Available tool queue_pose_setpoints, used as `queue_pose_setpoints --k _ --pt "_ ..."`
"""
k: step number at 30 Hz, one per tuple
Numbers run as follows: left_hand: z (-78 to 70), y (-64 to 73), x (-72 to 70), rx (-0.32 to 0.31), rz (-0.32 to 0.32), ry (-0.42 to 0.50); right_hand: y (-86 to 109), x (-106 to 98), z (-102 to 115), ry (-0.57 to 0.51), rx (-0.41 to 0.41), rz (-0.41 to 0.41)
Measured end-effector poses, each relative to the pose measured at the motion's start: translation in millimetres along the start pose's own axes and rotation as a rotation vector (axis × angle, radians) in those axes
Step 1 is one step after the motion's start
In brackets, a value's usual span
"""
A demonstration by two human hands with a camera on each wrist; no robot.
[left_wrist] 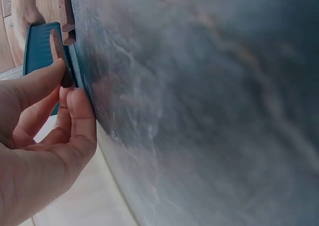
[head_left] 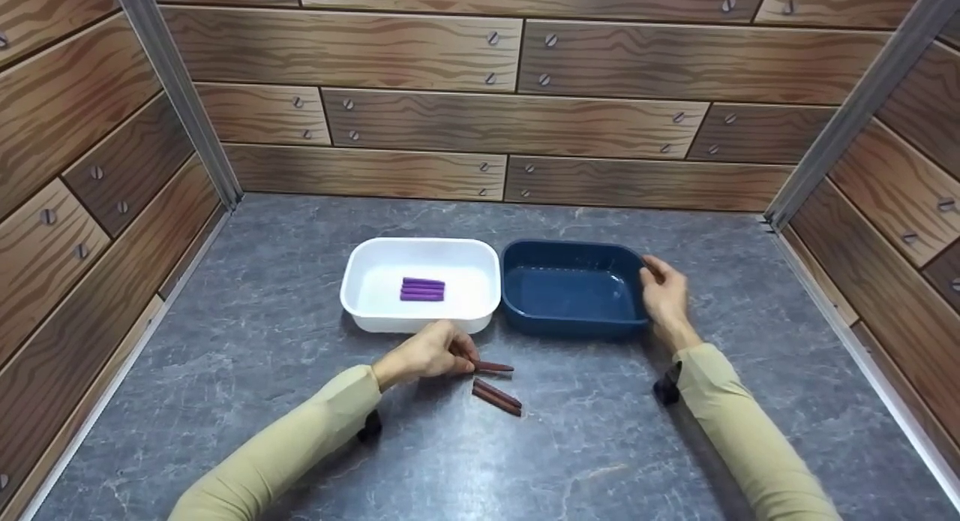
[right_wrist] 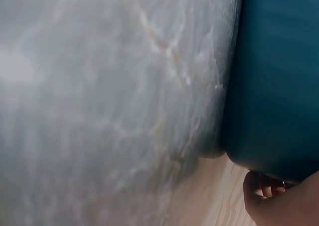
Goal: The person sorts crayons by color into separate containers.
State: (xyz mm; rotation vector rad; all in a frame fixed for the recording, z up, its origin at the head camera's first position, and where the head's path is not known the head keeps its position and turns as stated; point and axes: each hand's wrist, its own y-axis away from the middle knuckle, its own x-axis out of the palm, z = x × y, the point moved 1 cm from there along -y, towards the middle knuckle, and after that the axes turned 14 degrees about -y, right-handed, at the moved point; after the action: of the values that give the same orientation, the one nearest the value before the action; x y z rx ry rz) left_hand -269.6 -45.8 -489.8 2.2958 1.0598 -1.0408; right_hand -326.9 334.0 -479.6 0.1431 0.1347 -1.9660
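Observation:
My left hand (head_left: 433,350) pinches a slim brown stick (head_left: 495,367) between thumb and fingers, just above the tabletop in front of the white dish (head_left: 375,324). In the left wrist view the stick (left_wrist: 59,54) points away from the fingertips. Two more brown sticks (head_left: 497,397) lie side by side on the table, nearer to me. Several purple sticks (head_left: 422,289) lie in a row inside the white dish. My right hand (head_left: 666,299) grips the right end of the dark blue dish (head_left: 574,329), whose inside shows no sticks. In the right wrist view its curled fingers (right_wrist: 254,196) are partly hidden.
The two dishes stand side by side on a grey marbled table (head_left: 585,446). Wood-patterned panels (head_left: 420,115) wall the back and both sides, with metal posts (head_left: 832,115) at the corners.

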Motion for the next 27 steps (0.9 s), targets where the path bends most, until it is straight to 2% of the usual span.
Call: queue_pose_setpoints --k 4,10,16,19,27 --pt "-2.2 3.2 -0.2 0.001 0.013 0.061 -0.6 2 -1 -0.014 0.005 0.004" --pt "-10.9 4.4 -3.3 0.016 -0.001 0.084 -0.3 0 1 -0.002 0.002 0.002" --pt "-17.9 -0.9 -5.8 0.028 -0.055 0.195 0.2 -1 1 -0.013 -0.015 0.021" --pt "-23.3 -3.3 -5.8 0.044 -0.053 0.252 0.5 0 1 -0.007 -0.013 0.017" --pt "-38.8 -13.3 -6.3 0.066 -0.078 0.318 -1.0 0 1 -0.026 -0.021 0.001"
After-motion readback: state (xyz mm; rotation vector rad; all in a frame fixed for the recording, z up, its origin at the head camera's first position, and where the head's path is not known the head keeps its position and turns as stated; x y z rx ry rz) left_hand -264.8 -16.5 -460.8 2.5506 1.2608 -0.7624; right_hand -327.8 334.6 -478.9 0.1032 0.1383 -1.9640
